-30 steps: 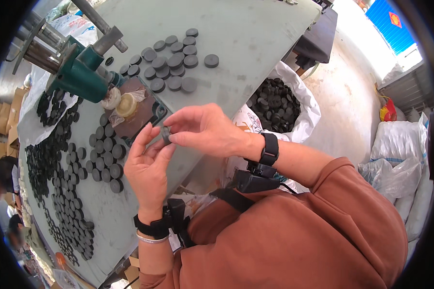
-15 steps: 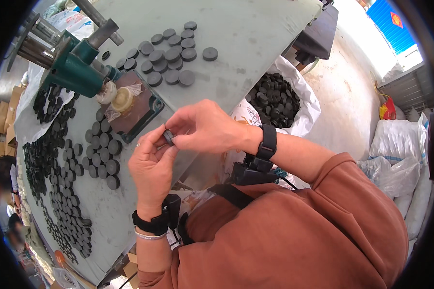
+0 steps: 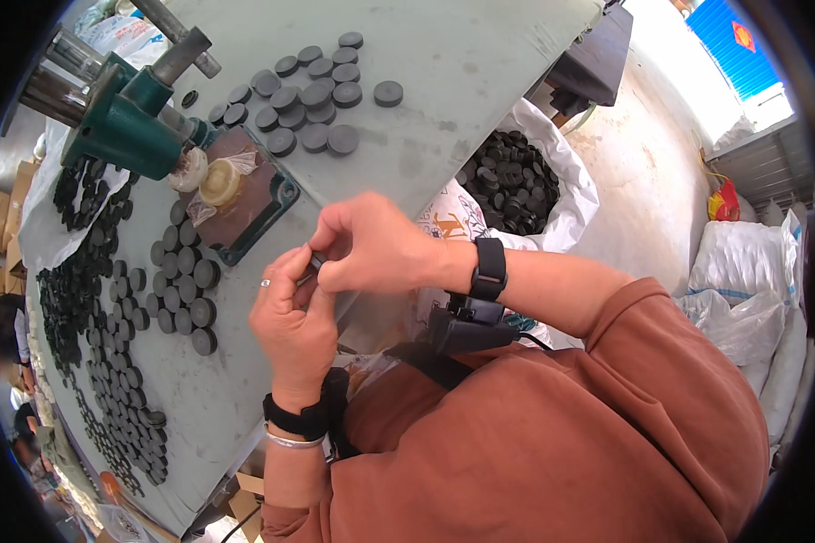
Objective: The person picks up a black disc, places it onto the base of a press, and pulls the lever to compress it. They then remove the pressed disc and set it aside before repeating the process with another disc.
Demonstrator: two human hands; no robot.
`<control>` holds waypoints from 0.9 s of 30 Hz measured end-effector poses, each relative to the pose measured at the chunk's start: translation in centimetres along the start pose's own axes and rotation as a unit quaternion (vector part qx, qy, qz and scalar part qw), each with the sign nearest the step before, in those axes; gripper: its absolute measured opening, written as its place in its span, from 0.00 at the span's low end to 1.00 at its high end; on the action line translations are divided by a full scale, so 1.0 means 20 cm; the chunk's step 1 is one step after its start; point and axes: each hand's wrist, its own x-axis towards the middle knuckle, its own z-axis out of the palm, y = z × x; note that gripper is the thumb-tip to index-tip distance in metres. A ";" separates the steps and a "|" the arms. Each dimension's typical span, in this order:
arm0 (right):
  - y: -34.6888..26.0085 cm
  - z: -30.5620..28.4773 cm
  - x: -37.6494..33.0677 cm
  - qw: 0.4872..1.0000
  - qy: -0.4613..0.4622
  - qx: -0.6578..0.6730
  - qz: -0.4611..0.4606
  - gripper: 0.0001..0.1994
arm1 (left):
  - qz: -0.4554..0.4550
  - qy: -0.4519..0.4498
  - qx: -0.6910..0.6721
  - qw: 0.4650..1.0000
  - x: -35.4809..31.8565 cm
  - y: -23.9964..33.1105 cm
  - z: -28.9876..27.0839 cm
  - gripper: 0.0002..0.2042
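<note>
Both hands meet in front of my chest at the table's near edge. Between them is a small dark grey round disc (image 3: 314, 262), mostly covered by fingers. My left hand (image 3: 292, 330) pinches it from the left with thumb and fingertips. From the right, my right hand (image 3: 376, 244) grips it too, its fingers curled. Just beyond the hands stands a green hand press (image 3: 122, 127), with a pale round die (image 3: 219, 184) on its brown base plate (image 3: 254, 204).
Loose grey discs (image 3: 317, 95) lie behind the press, and several groups (image 3: 187, 290) cover the table's left side. An open white sack (image 3: 581, 195) of dark discs stands right of the table (image 3: 444, 81). Stuffed white sacks (image 3: 743, 258) lie far right. People are at the far left.
The disc has tilted and sunk deeper between my fingers, so less of it shows. Both hands stay together, slightly lower, and my left hand has shifted a little right.
</note>
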 end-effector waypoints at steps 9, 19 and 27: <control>0.00 0.02 -0.01 0.999 0.027 0.003 -0.030 0.15 | -0.040 0.004 -0.040 0.998 0.00 -0.01 -0.01 0.15; 0.01 -0.06 -0.01 0.998 -0.040 0.048 0.001 0.18 | -0.158 -0.004 -0.200 0.967 0.03 0.03 -0.05 0.20; 0.01 -0.05 0.02 0.999 -0.041 -0.021 -0.025 0.20 | -0.159 -0.002 -0.176 0.972 0.03 0.03 -0.05 0.21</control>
